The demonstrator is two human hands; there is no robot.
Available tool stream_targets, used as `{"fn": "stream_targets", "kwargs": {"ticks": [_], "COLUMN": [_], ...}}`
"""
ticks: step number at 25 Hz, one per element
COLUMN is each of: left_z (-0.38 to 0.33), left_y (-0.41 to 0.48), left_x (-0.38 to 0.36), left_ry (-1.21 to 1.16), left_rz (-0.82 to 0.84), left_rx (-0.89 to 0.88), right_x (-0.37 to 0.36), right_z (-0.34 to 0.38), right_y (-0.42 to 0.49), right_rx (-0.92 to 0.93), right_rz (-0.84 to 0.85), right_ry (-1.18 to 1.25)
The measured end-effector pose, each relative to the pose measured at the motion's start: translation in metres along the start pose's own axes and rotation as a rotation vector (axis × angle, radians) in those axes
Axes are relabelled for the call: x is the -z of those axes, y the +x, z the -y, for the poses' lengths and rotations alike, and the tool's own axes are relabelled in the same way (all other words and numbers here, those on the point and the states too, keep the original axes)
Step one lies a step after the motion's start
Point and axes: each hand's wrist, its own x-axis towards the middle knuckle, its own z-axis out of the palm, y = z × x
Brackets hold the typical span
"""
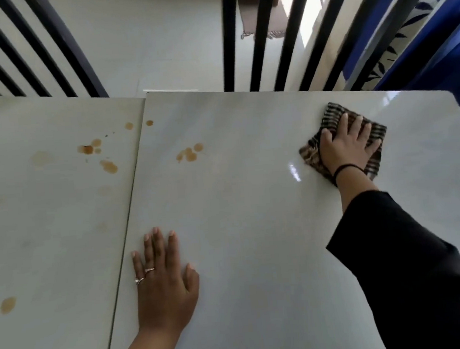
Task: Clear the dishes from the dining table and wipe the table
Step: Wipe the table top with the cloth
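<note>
Head view, looking down on a glossy pale dining table (252, 194), built of two panels meeting at a seam (131, 198) left of centre. Right hand (348, 148) reached out near the far right corner, lying palm-down on a brown-and-black striped cloth (331, 114); fingers straight and spread, pressing rather than gripping; cloth flat on the tabletop, its edges showing around the hand; thin black band (346, 168) at the wrist, black sleeve (395, 257) behind it. Left hand (164, 287) flat on the bare surface near the front, just right of the seam; fingers extended and relaxed, holding nothing; rings (144, 274) on two fingers. Brown stains (188, 154) on the right panel, between seam and cloth, well apart from the cloth; more brown spots (95, 150) across the seam on the left panel; a lone spot (8, 304) near the left edge. Beyond the far edge, a dark slatted chair back (95, 85) at the left, a second chair back (231, 50) at the right; blue patterned fabric (432, 37) at the far right.
</note>
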Motion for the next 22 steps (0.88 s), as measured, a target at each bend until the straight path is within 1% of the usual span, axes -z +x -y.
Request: {"fn": "stream_targets", "kwargs": {"ticks": [3,8,11,14,16,19,21,22], "left_z": [-0.001,0.002,0.003,0.005,0.004,0.006,0.011,0.017], "left_y": [0.0,-0.001,-0.001,-0.002,-0.002,-0.002,-0.002,-0.002], "left_x": [0.001,0.0,0.0,0.004,0.007,0.01,0.012,0.013], "left_ry": [-0.008,-0.025,-0.045,-0.065,-0.097,-0.179,-0.154,-0.109], "left_rz": [0.005,0.002,0.004,0.018,0.008,0.003,0.032,0.048], "left_rx": [-0.011,-0.028,-0.035,-0.023,-0.008,0.021,0.004,-0.032], "right_x": [-0.012,-0.04,-0.054,-0.064,-0.063,-0.057,-0.053,-0.049], "right_z": [0.072,0.196,0.236,0.231,0.211,0.158,0.109,0.081], "right_y": [0.009,-0.037,-0.081,-0.132,-0.162,-0.202,-0.224,-0.228], "right_rx": [0.143,0.559,0.79,1.009,1.106,1.167,1.166,1.149], "right_rz": [0.015,0.071,0.132,0.15,0.18,0.192,0.188,0.182], "right_ry": [-0.025,-0.071,-0.136,-0.18,-0.184,-0.168,-0.151,-0.147]}}
